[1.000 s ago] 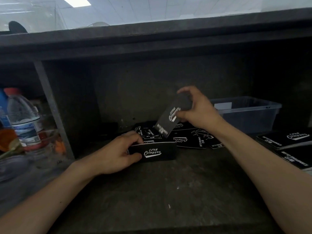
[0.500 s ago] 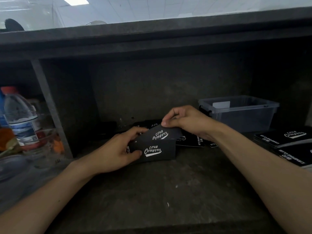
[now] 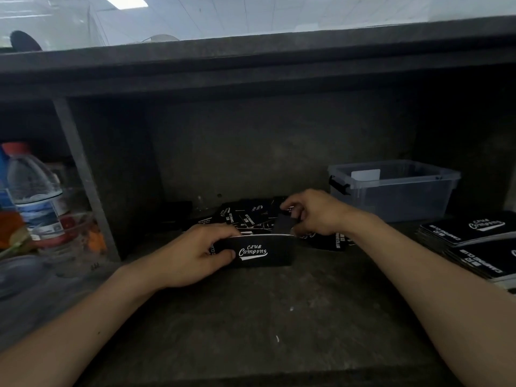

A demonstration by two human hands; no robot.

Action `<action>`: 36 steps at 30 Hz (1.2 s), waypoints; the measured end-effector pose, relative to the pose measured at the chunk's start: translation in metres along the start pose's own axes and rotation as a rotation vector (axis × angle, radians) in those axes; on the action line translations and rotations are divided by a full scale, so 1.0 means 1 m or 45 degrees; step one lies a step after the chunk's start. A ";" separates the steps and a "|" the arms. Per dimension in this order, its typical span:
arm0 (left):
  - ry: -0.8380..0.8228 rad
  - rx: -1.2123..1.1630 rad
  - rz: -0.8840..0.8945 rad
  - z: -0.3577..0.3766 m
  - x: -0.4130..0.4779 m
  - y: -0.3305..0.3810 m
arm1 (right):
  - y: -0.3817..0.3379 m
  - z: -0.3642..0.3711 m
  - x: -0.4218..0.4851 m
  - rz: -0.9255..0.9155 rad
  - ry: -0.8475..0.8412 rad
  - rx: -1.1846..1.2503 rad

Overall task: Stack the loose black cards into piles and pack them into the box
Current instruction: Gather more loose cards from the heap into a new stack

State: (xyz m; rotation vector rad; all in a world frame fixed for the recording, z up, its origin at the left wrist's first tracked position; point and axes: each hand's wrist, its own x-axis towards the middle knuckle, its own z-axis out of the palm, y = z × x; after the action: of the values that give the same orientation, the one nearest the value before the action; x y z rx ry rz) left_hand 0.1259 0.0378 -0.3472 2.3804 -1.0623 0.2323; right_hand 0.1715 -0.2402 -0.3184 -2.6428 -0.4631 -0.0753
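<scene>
My left hand point(image 3: 192, 255) grips the gathered pile point(image 3: 262, 251) on the table while my right hand point(image 3: 315, 216) pinches one loose card point(image 3: 283, 223) just behind it, so an angled card could knock the pile askew, and the clear box point(image 3: 396, 191) beyond my right hand seems nearly empty.

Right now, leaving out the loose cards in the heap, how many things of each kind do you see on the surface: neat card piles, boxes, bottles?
Neat card piles: 3, one under the left hand at, two at the right edge and
Clear plastic boxes: 1
Water bottles: 1
Total: 5
</scene>
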 end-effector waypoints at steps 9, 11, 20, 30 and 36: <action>0.034 0.052 -0.008 0.001 0.001 -0.004 | -0.014 -0.026 -0.015 0.035 0.498 0.946; 0.054 0.055 -0.017 0.001 0.002 -0.004 | -0.020 -0.020 -0.015 0.033 0.408 0.980; 0.099 -0.032 -0.108 0.002 0.000 -0.006 | -0.017 -0.024 -0.024 0.143 -0.305 0.741; -0.009 0.027 -0.029 0.000 0.000 -0.001 | 0.017 0.010 0.013 -0.039 0.050 -0.284; -0.007 0.045 -0.026 0.000 0.000 0.000 | 0.006 0.001 0.010 -0.026 0.062 -0.317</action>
State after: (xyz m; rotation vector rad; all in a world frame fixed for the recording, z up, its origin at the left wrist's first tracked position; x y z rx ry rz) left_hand 0.1258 0.0382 -0.3472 2.4233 -1.0443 0.2390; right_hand 0.1826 -0.2420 -0.3204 -2.8723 -0.4919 -0.2162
